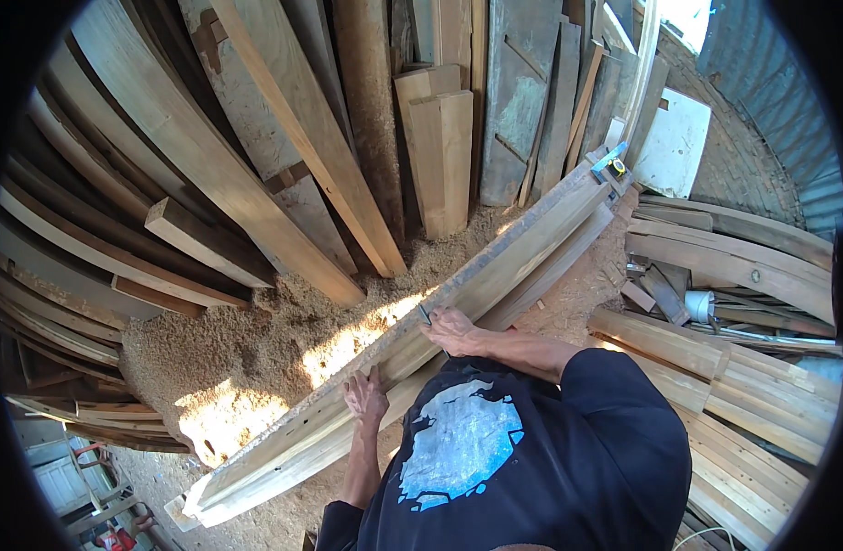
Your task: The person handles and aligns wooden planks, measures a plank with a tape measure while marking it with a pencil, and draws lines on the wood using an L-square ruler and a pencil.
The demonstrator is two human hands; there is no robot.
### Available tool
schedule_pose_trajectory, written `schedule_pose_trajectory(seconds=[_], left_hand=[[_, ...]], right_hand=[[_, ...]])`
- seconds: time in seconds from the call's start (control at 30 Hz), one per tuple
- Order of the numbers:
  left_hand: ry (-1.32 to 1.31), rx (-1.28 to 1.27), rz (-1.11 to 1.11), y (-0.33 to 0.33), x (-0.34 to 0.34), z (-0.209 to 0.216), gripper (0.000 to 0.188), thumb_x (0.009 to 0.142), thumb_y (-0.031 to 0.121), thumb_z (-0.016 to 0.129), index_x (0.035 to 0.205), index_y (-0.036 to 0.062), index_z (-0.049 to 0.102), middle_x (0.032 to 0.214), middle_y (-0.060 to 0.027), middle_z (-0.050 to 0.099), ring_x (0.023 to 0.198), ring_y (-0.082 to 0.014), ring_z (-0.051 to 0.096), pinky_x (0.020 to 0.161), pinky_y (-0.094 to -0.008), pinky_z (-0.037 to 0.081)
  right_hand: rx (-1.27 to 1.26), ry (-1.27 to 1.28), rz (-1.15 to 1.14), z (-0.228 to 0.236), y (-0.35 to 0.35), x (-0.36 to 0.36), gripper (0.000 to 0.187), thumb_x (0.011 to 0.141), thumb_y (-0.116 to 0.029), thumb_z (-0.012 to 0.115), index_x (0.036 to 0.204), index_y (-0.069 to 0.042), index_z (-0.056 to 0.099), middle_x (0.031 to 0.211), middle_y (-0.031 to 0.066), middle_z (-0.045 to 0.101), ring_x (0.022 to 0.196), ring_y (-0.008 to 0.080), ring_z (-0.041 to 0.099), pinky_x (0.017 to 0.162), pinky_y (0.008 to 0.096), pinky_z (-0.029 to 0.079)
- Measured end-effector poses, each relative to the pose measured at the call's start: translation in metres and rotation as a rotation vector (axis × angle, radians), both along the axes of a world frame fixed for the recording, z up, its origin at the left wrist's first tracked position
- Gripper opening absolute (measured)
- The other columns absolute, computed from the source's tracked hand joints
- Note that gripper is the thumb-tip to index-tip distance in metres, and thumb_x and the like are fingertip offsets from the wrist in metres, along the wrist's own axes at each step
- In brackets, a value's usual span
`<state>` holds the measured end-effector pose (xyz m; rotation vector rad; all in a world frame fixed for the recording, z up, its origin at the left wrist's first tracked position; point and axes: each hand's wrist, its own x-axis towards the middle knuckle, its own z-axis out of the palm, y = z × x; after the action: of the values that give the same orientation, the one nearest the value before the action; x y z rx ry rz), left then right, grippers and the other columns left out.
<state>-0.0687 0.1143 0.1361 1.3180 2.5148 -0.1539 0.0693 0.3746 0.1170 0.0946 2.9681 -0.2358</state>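
A long wooden beam (520, 241) runs slantwise in front of me, from the lower left to the upper right. My left hand (366, 397) rests against its near face, with the fingers loosely apart and pointing at its top edge. Farther along, my right hand (451, 331) is closed at the beam's top edge around a thin grey stick-like tool (425, 315), whose exact kind I cannot make out. At the beam's far right end sits a small blue and yellow tool (614, 166). A second board (554, 260) lies alongside the beam on my side.
Many planks (178, 138) lean upright in an arc at the far side and left. Sawdust (228, 354) covers the ground beyond the beam. Stacked timber (761, 395) lies at the right, near a white cup-like container (699, 306). A white panel (674, 142) stands farther back.
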Motion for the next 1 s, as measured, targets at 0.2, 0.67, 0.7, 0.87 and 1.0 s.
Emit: schedule_pose_trajectory(seconds=[0.2,0.67,0.7,0.87,1.0], left_hand=[[0.061,0.134,0.004,-0.002,0.01,-0.006,0.054,0.072,0.005,0.068,0.125,0.0147,0.064,0.096,-0.0159,0.058,0.09,-0.0341,0.06,0.079,-0.0484,0.046],[0.059,0.155,0.041,-0.003,0.01,-0.005,0.051,0.075,0.006,0.064,0.125,0.0149,0.065,0.099,-0.0157,0.059,0.093,-0.0335,0.06,0.08,-0.0485,0.044],[0.062,0.158,0.049,-0.005,0.009,-0.007,0.051,0.075,0.006,0.064,0.125,0.0149,0.065,0.099,-0.0157,0.059,0.093,-0.0335,0.06,0.08,-0.0485,0.044],[0.032,0.161,0.06,-0.009,0.005,-0.017,0.051,0.075,0.007,0.065,0.125,0.0161,0.066,0.102,-0.0168,0.058,0.097,-0.0335,0.059,0.082,-0.0496,0.043],[0.031,0.138,0.062,-0.011,0.011,-0.014,0.052,0.075,0.008,0.065,0.126,0.0166,0.066,0.102,-0.0172,0.058,0.098,-0.0338,0.058,0.082,-0.0493,0.043]], right_hand=[[0.025,-0.01,0.001,0.01,-0.001,0.009,0.036,0.072,-0.018,0.071,0.104,-0.005,0.064,0.092,0.0146,0.067,0.092,0.0277,0.065,0.067,0.0354,0.054],[0.011,-0.047,0.003,0.02,-0.003,0.002,0.031,0.079,-0.019,0.067,0.107,-0.005,0.066,0.099,0.0155,0.067,0.097,0.0295,0.065,0.073,0.0394,0.056],[0.009,-0.062,0.014,0.019,-0.003,0.0,0.031,0.08,-0.019,0.067,0.107,-0.005,0.066,0.099,0.0154,0.067,0.097,0.0296,0.065,0.074,0.0398,0.056],[0.014,-0.088,0.039,0.02,-0.005,-0.002,0.031,0.08,-0.02,0.067,0.108,-0.005,0.066,0.099,0.0148,0.068,0.097,0.03,0.066,0.076,0.0399,0.056],[-0.006,-0.118,0.019,0.022,-0.005,0.0,0.032,0.079,-0.018,0.068,0.108,-0.005,0.066,0.102,0.0159,0.067,0.1,0.031,0.064,0.08,0.0404,0.055]])
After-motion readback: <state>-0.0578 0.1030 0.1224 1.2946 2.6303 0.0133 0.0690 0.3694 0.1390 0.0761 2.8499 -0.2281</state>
